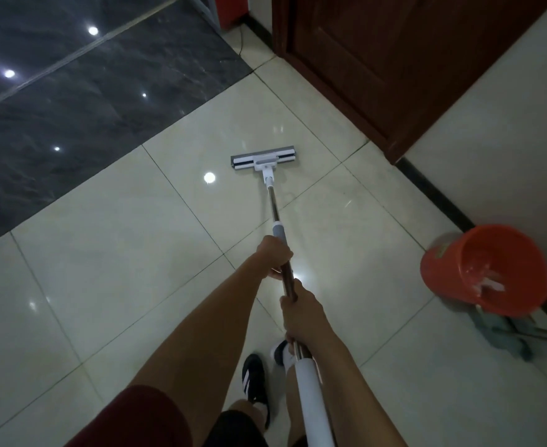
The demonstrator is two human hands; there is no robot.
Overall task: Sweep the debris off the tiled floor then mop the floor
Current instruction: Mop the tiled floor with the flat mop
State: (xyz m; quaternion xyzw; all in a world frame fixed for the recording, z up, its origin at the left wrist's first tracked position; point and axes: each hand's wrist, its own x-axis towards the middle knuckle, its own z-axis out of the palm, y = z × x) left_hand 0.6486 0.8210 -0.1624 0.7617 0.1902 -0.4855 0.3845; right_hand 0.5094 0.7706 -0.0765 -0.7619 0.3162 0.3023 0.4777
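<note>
A flat mop lies with its white and grey head [263,161] on the cream tiled floor [120,246], straight ahead of me. Its metal pole [273,204] runs back toward me and ends in a white handle. My left hand [273,256] grips the pole just below a grey collar. Lower down, my right hand [302,312] grips the same pole above the white handle. No loose debris shows on the glossy tiles.
An orange bucket [452,269] with water stands at the right by the wall, with another grey mop [504,333] lying beside it. A dark wooden door [394,66] is ahead on the right. Dark marble flooring [72,101] spreads at the left. My feet in black shoes [254,379] are below.
</note>
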